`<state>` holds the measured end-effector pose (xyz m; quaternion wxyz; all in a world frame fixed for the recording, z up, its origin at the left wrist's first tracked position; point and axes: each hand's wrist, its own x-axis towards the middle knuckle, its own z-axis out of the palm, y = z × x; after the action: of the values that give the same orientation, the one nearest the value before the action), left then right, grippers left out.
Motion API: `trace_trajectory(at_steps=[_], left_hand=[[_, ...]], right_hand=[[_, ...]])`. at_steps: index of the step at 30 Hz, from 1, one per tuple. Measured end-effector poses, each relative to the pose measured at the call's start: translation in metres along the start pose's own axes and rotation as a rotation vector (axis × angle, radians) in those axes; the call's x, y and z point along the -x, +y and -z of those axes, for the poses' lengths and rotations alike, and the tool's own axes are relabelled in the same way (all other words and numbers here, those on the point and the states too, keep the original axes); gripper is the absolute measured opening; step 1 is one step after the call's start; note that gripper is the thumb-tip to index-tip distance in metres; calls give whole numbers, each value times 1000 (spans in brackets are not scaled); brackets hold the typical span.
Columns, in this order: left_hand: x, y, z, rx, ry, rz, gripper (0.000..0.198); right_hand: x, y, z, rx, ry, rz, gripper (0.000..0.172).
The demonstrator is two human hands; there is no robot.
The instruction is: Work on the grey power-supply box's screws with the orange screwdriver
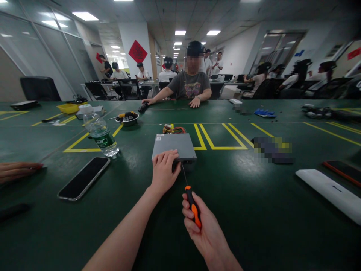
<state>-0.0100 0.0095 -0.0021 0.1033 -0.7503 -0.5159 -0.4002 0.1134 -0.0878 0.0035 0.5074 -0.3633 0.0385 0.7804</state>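
Note:
A grey metal computer power supply (180, 143) lies flat on the green table, its bundle of coloured cables (175, 130) behind it. My left hand (165, 169) grips its near left part, fingers over the top and thumb against the near face. In my right hand (203, 218) is a screwdriver (193, 206) with a black and orange handle, the fingers wrapped round it. Its thin shaft points up and away, with the tip at the near face beside my left thumb. Whether the tip sits in a screw is too small to tell.
Left of the power supply stand a water bottle (100, 131) and a bowl of tools (127, 119); a phone (84, 178) lies nearer. At far left is another person's hand (19, 171). A white device (329, 192) lies right. A person (189, 84) sits opposite.

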Motion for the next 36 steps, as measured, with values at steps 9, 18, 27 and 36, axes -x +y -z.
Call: trace_trajectory(at_steps=[9, 18, 27, 36], left_hand=[[0, 0, 0, -3, -8, 5, 19], [1, -2, -1, -9, -23, -11, 20], [2, -2, 2, 4, -18, -48, 23], [2, -3, 3, -7, -32, -89, 27]], right_hand=[[1, 0, -5, 18, 13, 21, 24], [4, 2, -3, 15, 43, 148, 10], [5, 4, -6, 73, 17, 64, 15], [8, 2, -9, 24, 25, 63, 19]])
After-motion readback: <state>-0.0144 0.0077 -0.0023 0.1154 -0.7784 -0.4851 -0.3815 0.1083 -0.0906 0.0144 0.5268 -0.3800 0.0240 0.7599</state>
